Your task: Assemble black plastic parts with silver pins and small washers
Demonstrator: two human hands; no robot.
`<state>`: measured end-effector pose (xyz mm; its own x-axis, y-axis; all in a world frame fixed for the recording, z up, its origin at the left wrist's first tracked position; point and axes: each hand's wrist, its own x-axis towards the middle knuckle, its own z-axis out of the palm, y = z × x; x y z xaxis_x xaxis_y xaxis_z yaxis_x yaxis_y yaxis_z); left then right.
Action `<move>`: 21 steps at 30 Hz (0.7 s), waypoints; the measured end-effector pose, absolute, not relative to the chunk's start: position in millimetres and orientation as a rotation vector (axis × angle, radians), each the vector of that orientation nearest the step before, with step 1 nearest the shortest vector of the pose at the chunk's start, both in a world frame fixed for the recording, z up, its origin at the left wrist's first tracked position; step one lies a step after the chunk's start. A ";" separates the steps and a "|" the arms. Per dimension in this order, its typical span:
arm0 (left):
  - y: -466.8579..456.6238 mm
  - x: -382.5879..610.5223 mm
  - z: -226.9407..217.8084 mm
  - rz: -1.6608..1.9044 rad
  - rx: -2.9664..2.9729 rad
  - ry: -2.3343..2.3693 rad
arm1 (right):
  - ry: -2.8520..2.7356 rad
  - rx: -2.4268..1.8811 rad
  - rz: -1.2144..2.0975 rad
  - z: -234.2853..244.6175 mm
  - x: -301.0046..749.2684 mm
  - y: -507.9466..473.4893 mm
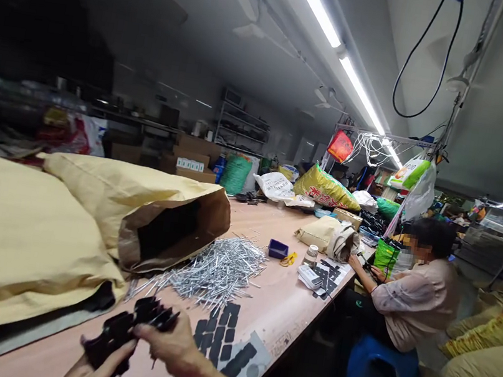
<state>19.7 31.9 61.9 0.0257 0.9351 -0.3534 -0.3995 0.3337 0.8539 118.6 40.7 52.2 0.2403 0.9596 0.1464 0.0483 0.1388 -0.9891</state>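
My left hand (94,370) is at the bottom edge, its fingers curled around a bunch of black plastic parts (127,327). My right hand (171,343) comes in from the lower right and pinches the same bunch at its upper end. Just beyond my hands, flat black pieces (222,335) lie in rows on the wooden table (282,300). A heap of silver metal pins (215,268) spreads out past them, in front of the open mouth of a tan paper sack (165,226) lying on its side.
Large tan sacks (3,233) fill the table's left side. A co-worker (416,289) sits on a blue stool (377,374) at the table's right edge, hands near more black pieces (326,275). A blue tray (277,249), a jar (311,255) and bags stand farther back.
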 end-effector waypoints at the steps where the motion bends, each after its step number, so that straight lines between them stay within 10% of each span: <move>1: 33.0 19.9 61.8 1.198 0.622 1.083 | -1.203 -1.235 0.843 51.0 120.7 41.2; 21: 48.6 21.0 38.1 1.441 0.847 0.899 | -0.914 -1.058 1.335 35.8 121.8 58.8</move>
